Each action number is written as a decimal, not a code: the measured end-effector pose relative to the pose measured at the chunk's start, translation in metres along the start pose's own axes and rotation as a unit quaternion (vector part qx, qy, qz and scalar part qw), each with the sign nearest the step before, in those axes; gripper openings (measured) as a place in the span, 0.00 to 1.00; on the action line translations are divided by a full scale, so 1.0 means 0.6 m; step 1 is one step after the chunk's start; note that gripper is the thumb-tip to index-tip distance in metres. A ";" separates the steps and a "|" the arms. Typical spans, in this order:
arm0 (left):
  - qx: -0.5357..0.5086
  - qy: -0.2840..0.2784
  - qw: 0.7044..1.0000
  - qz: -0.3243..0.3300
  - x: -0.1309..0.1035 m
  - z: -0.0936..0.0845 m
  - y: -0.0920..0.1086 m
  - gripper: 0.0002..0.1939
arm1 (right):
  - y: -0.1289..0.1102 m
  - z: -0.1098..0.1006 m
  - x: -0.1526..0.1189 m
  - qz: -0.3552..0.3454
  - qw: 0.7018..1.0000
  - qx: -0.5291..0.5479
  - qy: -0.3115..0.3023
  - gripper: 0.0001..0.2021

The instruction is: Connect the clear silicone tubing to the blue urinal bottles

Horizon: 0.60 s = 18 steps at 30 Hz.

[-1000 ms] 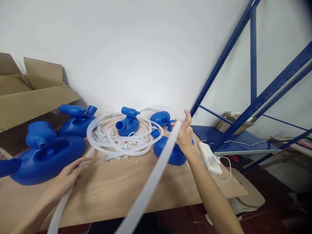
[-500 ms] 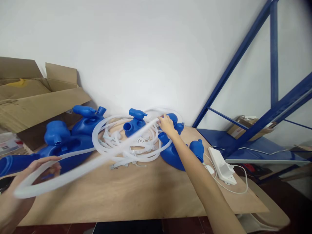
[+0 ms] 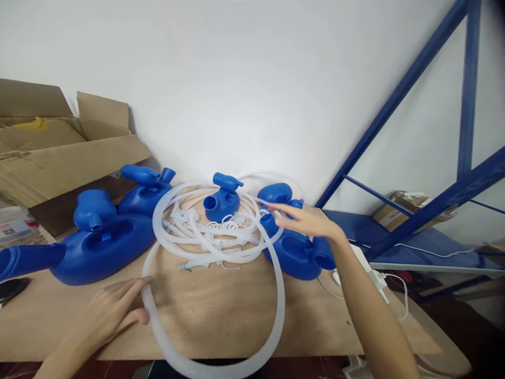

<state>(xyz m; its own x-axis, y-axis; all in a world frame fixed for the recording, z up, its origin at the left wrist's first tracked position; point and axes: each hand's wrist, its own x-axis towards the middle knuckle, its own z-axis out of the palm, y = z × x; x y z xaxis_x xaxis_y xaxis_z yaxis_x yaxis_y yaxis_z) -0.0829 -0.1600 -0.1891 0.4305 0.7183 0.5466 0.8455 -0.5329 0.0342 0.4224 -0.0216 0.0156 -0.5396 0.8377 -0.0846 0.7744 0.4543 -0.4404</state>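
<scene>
A long translucent ribbed hose point(image 3: 278, 295) curves in a wide loop across the table and hangs over its front edge. My left hand point(image 3: 118, 305) rests low at the left, thumb and fingers apart, its fingertips against the hose's left side without wrapping it. With fingers stretched out, my right hand point(image 3: 305, 218) hovers over a blue plastic bottle point(image 3: 295, 258) at the right, holding nothing. Coiled hose point(image 3: 160, 226) lies in the middle, around small white rings point(image 3: 229, 223) and clear plastic fittings. Inside the coil stands a small blue bottle point(image 3: 223, 205) with a wide neck.
More blue bottles point(image 3: 106, 252) with handles and spouts lie at the left, before an open cardboard box point(image 3: 74, 163). A white power strip point(image 3: 361, 258) sits at the right, partly behind my forearm. Blue metal shelving point(image 3: 390, 89) rises beyond it.
My right hand has let go of the hose and moved right. My left hand has moved right and down, opening. The raised hose has dropped into a loop at the front edge.
</scene>
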 end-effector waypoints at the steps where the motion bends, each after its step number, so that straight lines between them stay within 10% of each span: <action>1: 0.018 0.008 0.999 0.031 0.007 0.005 -0.002 0.33 | -0.012 0.016 -0.036 -0.040 0.999 -0.003 -0.022 0.38; 4: 0.071 0.078 0.990 0.089 0.022 0.024 -0.010 0.34 | -0.049 0.087 -0.116 -0.104 0.987 -0.101 -0.073 0.38; 9: 0.113 0.126 0.977 0.131 0.054 0.043 0.007 0.28 | -0.077 0.173 -0.126 0.034 0.936 -0.339 0.087 0.26; 12: 0.186 0.168 0.962 0.107 0.091 0.031 0.031 0.27 | -0.061 0.169 -0.102 0.150 0.924 -0.338 0.095 0.27; 15: 0.268 0.155 0.949 0.059 0.129 0.015 0.050 0.30 | -0.035 0.144 -0.085 0.134 0.972 -0.192 0.024 0.24; 18: 0.262 0.095 0.960 0.032 0.155 0.016 0.058 0.29 | -0.011 0.112 -0.062 0.119 0.988 -0.042 0.093 0.20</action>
<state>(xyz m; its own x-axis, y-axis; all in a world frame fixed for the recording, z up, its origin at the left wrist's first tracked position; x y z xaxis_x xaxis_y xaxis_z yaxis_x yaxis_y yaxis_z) -0.0104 -0.1075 -0.1453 0.4640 0.5702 0.6779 0.8833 -0.2398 -0.4029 0.4152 -0.0761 -0.0382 -0.2742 0.9617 -0.0076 0.9014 0.2542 -0.3506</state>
